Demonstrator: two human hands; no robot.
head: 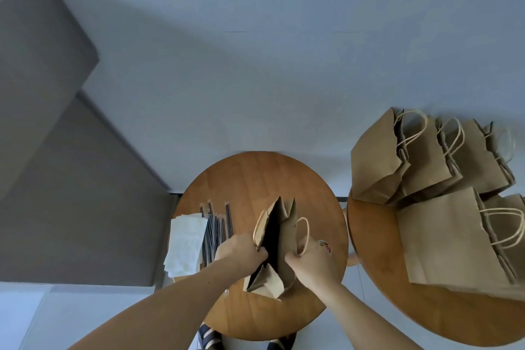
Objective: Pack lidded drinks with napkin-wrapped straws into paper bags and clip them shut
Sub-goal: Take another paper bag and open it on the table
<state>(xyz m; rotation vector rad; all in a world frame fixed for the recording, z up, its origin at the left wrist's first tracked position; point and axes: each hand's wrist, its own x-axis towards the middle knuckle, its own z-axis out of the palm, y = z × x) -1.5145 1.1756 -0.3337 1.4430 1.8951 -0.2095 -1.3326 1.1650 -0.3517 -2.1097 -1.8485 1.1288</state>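
Bag: a brown paper bag (285, 239) stands near the middle of the round counter (250, 176), mouth up and partly spread.
Left hand: the left hand (241, 250) holds the bag's left rim, fingers (261, 252) curled over the paper edge.
Right hand: the right hand (312, 260) pinches the right rim just under the cord handle (303, 231), fingers (292, 258) closed on the paper.
Key relation: the bag's mouth lies between the two hands, a dark narrow slot whose long axis runs from the counter's near edge toward its far edge. Each hand sits on one long side, equally close.
Step, as I judge it: pulling the sides apart to widen the mouth for a drink.
Drink: none in view.
Straws: dark straws (217, 231) lie at the counter's left edge, lengthwise near-to-far, nearer the left hand.
Napkins: a white stack (186, 244) sits just left of the straws, overhanging the edge.
Spare bags: flat bags (426, 156) are piled on a second counter (380, 278) to the right.
Unclear: a small colourful thing (326, 246) just beyond the right hand; I cannot tell what it is.
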